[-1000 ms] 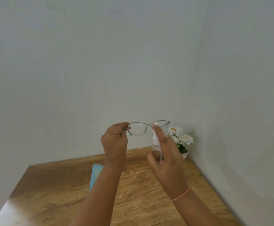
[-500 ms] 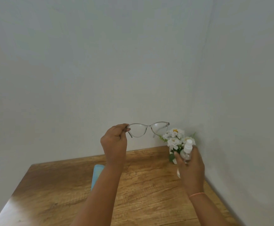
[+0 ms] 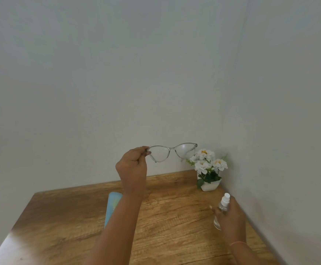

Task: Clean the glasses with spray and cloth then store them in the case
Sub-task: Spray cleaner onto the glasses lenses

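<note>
A light blue glasses case (image 3: pixel 113 204) lies on the wooden worktop (image 3: pixel 175 222), partly hidden behind the left forearm. Above it, the left hand (image 3: pixel 131 169) pinches the clear-framed glasses (image 3: pixel 172 149) at their left hinge corner and holds them in the air, lenses facing the wall. They look light, thin and easily bent, with lenses that smudge. The frame edge or temple is therefore the best place to hold, not the glass. A small pot of white flowers (image 3: pixel 208 169) stands in the corner. To its right, the right hand (image 3: pixel 230 221) is wrapped around a small clear spray bottle (image 3: pixel 222 206), low over the worktop. No cloth is in sight.
</note>
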